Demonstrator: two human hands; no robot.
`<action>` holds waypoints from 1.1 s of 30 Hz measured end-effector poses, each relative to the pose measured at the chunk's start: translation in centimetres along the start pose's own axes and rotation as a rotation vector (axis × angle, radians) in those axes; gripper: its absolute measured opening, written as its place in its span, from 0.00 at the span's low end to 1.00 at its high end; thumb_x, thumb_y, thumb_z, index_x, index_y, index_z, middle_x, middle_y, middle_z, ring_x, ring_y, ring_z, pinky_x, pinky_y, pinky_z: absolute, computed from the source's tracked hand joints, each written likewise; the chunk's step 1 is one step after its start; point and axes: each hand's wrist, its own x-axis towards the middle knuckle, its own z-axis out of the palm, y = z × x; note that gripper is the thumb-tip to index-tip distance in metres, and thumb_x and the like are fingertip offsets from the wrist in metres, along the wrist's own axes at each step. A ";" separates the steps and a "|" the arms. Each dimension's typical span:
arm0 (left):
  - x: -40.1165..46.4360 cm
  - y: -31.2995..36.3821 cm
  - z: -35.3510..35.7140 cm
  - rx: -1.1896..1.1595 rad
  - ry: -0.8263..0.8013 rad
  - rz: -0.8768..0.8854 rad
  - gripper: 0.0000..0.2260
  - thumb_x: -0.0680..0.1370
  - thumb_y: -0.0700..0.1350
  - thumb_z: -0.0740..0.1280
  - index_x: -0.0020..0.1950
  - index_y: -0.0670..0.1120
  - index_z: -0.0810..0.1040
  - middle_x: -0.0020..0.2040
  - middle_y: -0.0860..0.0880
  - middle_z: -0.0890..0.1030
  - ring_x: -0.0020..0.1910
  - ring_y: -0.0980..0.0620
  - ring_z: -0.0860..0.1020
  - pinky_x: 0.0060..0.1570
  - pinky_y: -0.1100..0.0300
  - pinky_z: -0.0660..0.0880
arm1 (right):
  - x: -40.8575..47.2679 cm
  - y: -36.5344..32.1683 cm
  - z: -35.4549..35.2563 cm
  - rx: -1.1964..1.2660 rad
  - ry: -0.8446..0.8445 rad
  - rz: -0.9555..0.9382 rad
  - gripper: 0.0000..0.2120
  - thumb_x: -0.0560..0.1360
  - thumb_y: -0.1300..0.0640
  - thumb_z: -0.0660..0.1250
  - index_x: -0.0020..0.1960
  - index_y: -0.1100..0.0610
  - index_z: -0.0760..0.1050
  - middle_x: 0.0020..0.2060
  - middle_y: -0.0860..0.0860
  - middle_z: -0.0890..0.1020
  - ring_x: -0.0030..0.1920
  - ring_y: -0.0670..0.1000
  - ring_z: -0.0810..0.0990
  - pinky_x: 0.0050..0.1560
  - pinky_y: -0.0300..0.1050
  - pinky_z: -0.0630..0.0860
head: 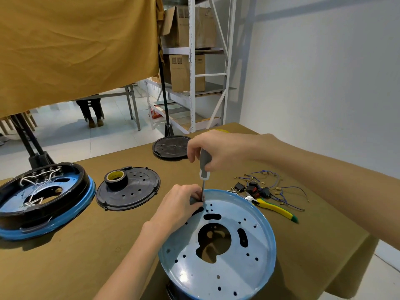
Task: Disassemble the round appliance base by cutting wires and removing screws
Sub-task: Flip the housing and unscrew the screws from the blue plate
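A round blue metal appliance base [229,263] with several holes and a large centre opening stands in front of me, tilted toward me. My right hand [216,152] grips the grey handle of a screwdriver [204,167], whose shaft points down at the base's far left rim. There my left hand [179,206] pinches the shaft's tip and a small dark part against the rim. The screw itself is hidden under my fingers.
A second blue base [43,200] with white wires lies at the left. A black cover [129,191] carries a tape roll [115,179]. Another black cover [171,147] sits farther back. Yellow cutters [275,210], loose switches and cut wires [266,187] lie at the right.
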 end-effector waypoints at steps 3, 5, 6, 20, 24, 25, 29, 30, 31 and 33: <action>-0.1 0.1 -0.1 0.052 0.002 0.011 0.06 0.76 0.44 0.74 0.50 0.55 0.83 0.47 0.59 0.86 0.48 0.58 0.82 0.51 0.52 0.81 | -0.1 0.1 0.9 -0.130 0.097 0.064 0.19 0.79 0.48 0.71 0.64 0.54 0.71 0.43 0.45 0.74 0.44 0.47 0.76 0.35 0.38 0.69; -0.2 0.1 -0.2 0.008 0.069 0.014 0.09 0.75 0.42 0.74 0.51 0.55 0.82 0.47 0.60 0.85 0.49 0.60 0.82 0.53 0.54 0.81 | 0.0 0.1 1.6 -0.300 0.165 0.133 0.18 0.82 0.43 0.65 0.62 0.56 0.72 0.40 0.49 0.76 0.39 0.48 0.77 0.32 0.41 0.70; -0.2 0.1 -0.3 -0.065 0.120 -0.001 0.11 0.75 0.39 0.74 0.53 0.54 0.81 0.49 0.59 0.84 0.51 0.60 0.82 0.54 0.57 0.81 | 0.1 0.2 1.7 -0.297 0.179 0.122 0.16 0.82 0.45 0.65 0.60 0.56 0.73 0.41 0.50 0.78 0.39 0.48 0.77 0.32 0.41 0.72; -0.5 -0.6 -2.6 -0.250 -0.351 -0.556 0.04 0.80 0.42 0.64 0.48 0.44 0.76 0.43 0.45 0.79 0.40 0.47 0.78 0.41 0.56 0.75 | 0.2 -0.6 1.9 -0.097 0.228 0.083 0.11 0.80 0.46 0.69 0.54 0.53 0.76 0.42 0.48 0.82 0.41 0.49 0.81 0.39 0.40 0.80; -1.0 -1.1 -3.2 -0.259 -0.360 -0.624 0.01 0.80 0.41 0.65 0.51 0.45 0.75 0.49 0.43 0.80 0.45 0.46 0.80 0.43 0.53 0.78 | -1.2 -0.1 1.4 0.231 0.138 -0.010 0.14 0.76 0.56 0.73 0.59 0.48 0.74 0.45 0.42 0.78 0.42 0.42 0.78 0.37 0.30 0.70; -1.2 -1.3 -3.2 -0.264 -0.357 -0.618 0.02 0.81 0.42 0.65 0.52 0.46 0.76 0.50 0.44 0.81 0.45 0.46 0.80 0.44 0.52 0.79 | -1.4 -0.1 1.7 0.226 0.155 -0.004 0.15 0.77 0.54 0.73 0.60 0.48 0.72 0.44 0.42 0.77 0.41 0.42 0.77 0.36 0.32 0.70; -2.2 -1.2 -2.9 -0.361 -0.216 -0.416 0.09 0.83 0.44 0.65 0.57 0.55 0.82 0.49 0.52 0.87 0.45 0.56 0.84 0.42 0.62 0.78 | -0.8 -0.6 3.5 0.015 0.340 0.082 0.15 0.80 0.42 0.67 0.58 0.52 0.70 0.33 0.44 0.75 0.33 0.43 0.75 0.31 0.38 0.66; -2.4 -1.1 -2.7 -0.362 -0.177 -0.374 0.10 0.84 0.43 0.64 0.57 0.54 0.84 0.46 0.52 0.87 0.43 0.58 0.84 0.41 0.64 0.77 | -0.6 -0.7 3.7 0.026 0.362 0.083 0.14 0.81 0.43 0.67 0.57 0.51 0.70 0.34 0.43 0.76 0.34 0.44 0.76 0.31 0.38 0.68; -2.6 -1.1 -2.5 -0.331 -0.147 -0.346 0.11 0.85 0.43 0.63 0.56 0.53 0.84 0.43 0.53 0.86 0.40 0.59 0.83 0.39 0.65 0.75 | -0.6 -0.7 3.7 0.090 0.350 0.074 0.11 0.81 0.46 0.68 0.56 0.50 0.70 0.37 0.43 0.77 0.36 0.44 0.77 0.33 0.38 0.70; -2.7 -1.2 -1.9 -0.205 -0.100 -0.312 0.11 0.86 0.44 0.61 0.56 0.52 0.83 0.43 0.55 0.84 0.41 0.59 0.80 0.36 0.66 0.73 | -0.8 -0.7 3.4 0.252 0.263 0.050 0.11 0.79 0.53 0.71 0.56 0.48 0.71 0.42 0.42 0.78 0.41 0.44 0.79 0.36 0.36 0.71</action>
